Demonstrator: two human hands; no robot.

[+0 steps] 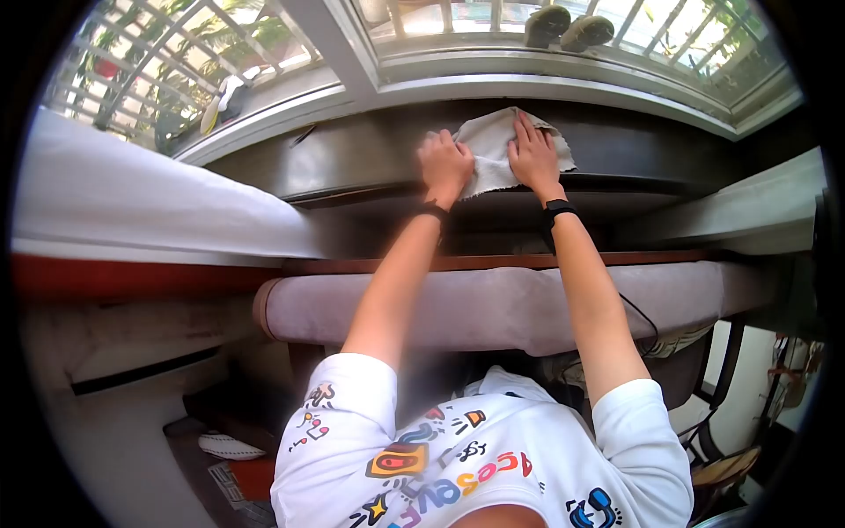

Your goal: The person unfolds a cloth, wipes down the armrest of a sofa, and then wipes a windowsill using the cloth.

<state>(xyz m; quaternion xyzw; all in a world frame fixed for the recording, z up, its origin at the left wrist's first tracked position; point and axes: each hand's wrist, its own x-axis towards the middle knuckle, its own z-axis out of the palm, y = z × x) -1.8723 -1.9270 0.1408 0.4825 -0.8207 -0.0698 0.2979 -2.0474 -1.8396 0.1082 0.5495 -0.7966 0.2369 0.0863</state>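
Note:
A pale grey-white cloth (489,145) with frayed edges lies spread on the dark, glossy window sill (352,145). At the cloth's left edge is my left hand (446,163), its fingers curled in and closed on the fabric; that hand is slightly blurred. My right hand (533,157) rests on the right part of the cloth, fingers stretched out flat and pressing it to the sill. Each wrist wears a dark band.
A white-framed window (563,75) with bars rises behind the sill, shoes (587,33) standing beyond the glass. A small dark object (304,135) lies on the sill's left. Between me and the sill runs a padded, greyish-mauve backrest (422,308). White walls flank both sides.

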